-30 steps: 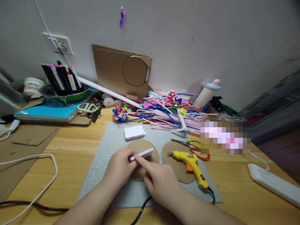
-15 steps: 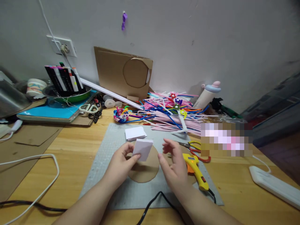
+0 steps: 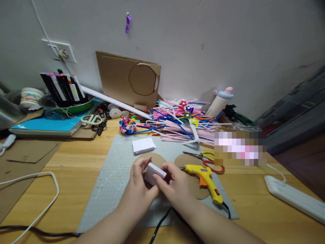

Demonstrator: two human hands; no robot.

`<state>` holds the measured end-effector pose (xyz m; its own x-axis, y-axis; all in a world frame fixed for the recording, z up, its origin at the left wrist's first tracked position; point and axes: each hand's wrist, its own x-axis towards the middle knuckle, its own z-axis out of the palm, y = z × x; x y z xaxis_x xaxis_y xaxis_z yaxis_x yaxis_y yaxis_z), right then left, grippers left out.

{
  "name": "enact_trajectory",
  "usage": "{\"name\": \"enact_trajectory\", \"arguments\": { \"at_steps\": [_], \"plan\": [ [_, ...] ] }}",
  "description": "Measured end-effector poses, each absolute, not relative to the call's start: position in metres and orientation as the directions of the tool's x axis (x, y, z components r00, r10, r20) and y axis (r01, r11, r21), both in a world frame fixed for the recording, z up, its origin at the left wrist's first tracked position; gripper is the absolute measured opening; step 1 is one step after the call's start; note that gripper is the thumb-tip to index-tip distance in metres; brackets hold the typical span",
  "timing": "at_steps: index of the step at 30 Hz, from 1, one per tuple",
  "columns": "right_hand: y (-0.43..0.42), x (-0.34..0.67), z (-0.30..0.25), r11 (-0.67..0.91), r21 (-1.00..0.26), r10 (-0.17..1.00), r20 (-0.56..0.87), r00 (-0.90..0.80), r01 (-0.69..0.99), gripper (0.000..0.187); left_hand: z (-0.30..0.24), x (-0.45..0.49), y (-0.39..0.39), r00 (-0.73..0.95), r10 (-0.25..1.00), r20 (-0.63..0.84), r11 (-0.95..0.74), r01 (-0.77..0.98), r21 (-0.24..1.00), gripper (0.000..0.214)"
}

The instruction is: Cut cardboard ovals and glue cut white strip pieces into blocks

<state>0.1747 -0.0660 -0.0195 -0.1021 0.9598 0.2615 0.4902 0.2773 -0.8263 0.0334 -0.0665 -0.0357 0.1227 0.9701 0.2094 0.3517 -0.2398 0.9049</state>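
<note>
A small stack of white paper pieces (image 3: pixel 151 174) is between my hands, tilted, above the grey cutting mat (image 3: pixel 109 183). My left hand (image 3: pixel 139 183) closes round its left side, and my right hand (image 3: pixel 174 181) pinches its right side with the thumb on the front. Under them lies a cardboard disc (image 3: pixel 154 157), mostly covered by the hands. Another stack of white paper (image 3: pixel 144 145) rests on the mat just beyond. To the right, a yellow glue gun (image 3: pixel 208 179) lies over a second cardboard disc (image 3: pixel 193 193).
Scissors (image 3: pixel 208 157) lie beyond the glue gun. Pipe cleaners (image 3: pixel 177 125) are heaped at the back, near a pipe-cleaner flower stem (image 3: pixel 194 130). Cut cardboard (image 3: pixel 114 74) leans on the wall. Markers (image 3: pixel 63 88) stand left. A black cord (image 3: pixel 162 220) crosses the mat's front; a power strip (image 3: pixel 294 196) lies right.
My right hand has moved left and taken hold of the white paper stack that my left hand was holding alone. The stack has turned and come lower. The view has shifted slightly.
</note>
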Motion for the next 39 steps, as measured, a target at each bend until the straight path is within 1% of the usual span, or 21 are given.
{"name": "enact_trajectory", "arguments": {
  "at_steps": [1,3,5,7,9,10,13,17,20,25,29,33,36,38,39],
  "plan": [
    [-0.066,0.174,-0.020,0.274,-0.825,0.959,0.272,-0.078,0.494,0.013,-0.036,0.034,-0.068,0.107,0.968,0.226,-0.250,0.352,0.902,0.055],
    [-0.066,0.174,-0.021,0.272,-0.819,0.958,0.280,-0.063,0.505,0.019,-0.035,0.034,-0.068,0.107,0.964,0.243,-0.266,0.412,0.872,0.050],
    [-0.067,0.174,-0.021,0.266,-0.822,0.963,0.251,-0.099,0.503,0.023,-0.032,0.032,-0.068,0.118,0.968,0.223,-0.252,0.457,0.853,0.051],
    [-0.068,0.176,-0.020,0.257,-0.848,0.966,0.205,-0.161,0.463,0.024,-0.027,0.030,-0.065,0.146,0.972,0.184,-0.230,0.444,0.866,0.055],
    [-0.068,0.178,-0.018,0.262,-0.887,0.959,0.196,-0.204,0.380,0.021,-0.022,0.028,-0.061,0.180,0.970,0.162,-0.223,0.411,0.884,0.055],
    [-0.067,0.179,-0.017,0.271,-0.906,0.954,0.208,-0.217,0.325,0.025,-0.020,0.027,-0.060,0.203,0.966,0.159,-0.229,0.395,0.890,0.052],
    [-0.062,0.182,-0.015,0.275,-0.949,0.942,0.234,-0.240,0.151,0.048,-0.015,0.025,-0.054,0.243,0.958,0.155,-0.238,0.365,0.900,0.045],
    [-0.053,0.184,-0.013,0.174,-0.985,0.935,0.168,-0.313,-0.011,0.054,-0.012,0.023,-0.049,0.260,0.949,0.178,-0.274,0.404,0.872,0.043],
    [-0.049,0.185,-0.011,0.113,-0.992,0.929,0.125,-0.348,-0.054,0.058,-0.012,0.023,-0.048,0.281,0.940,0.195,-0.302,0.417,0.857,0.044],
    [-0.047,0.187,-0.012,0.105,-0.994,0.921,0.110,-0.374,-0.036,0.058,-0.015,0.022,-0.048,0.276,0.937,0.216,-0.321,0.425,0.847,0.046],
    [-0.046,0.185,-0.016,0.118,-0.992,0.919,0.126,-0.374,-0.044,0.057,-0.016,0.020,-0.049,0.272,0.942,0.198,-0.303,0.430,0.850,0.049],
    [-0.049,0.184,-0.016,0.166,-0.986,0.919,0.153,-0.364,0.006,0.057,-0.012,0.019,-0.050,0.267,0.944,0.196,-0.295,0.409,0.863,0.043],
    [-0.055,0.185,-0.013,0.266,-0.962,0.916,0.230,-0.330,0.068,0.060,-0.009,0.018,-0.049,0.164,0.976,0.147,-0.195,0.338,0.921,0.042],
    [-0.060,0.184,-0.012,0.355,-0.916,0.911,0.293,-0.291,0.188,0.064,-0.010,0.017,-0.046,0.048,0.997,0.066,-0.075,0.219,0.973,0.045],
    [-0.062,0.184,-0.013,0.388,-0.884,0.906,0.314,-0.283,0.260,0.062,-0.010,0.016,-0.045,0.005,1.000,0.017,-0.018,0.140,0.990,0.045]
  ]
}}
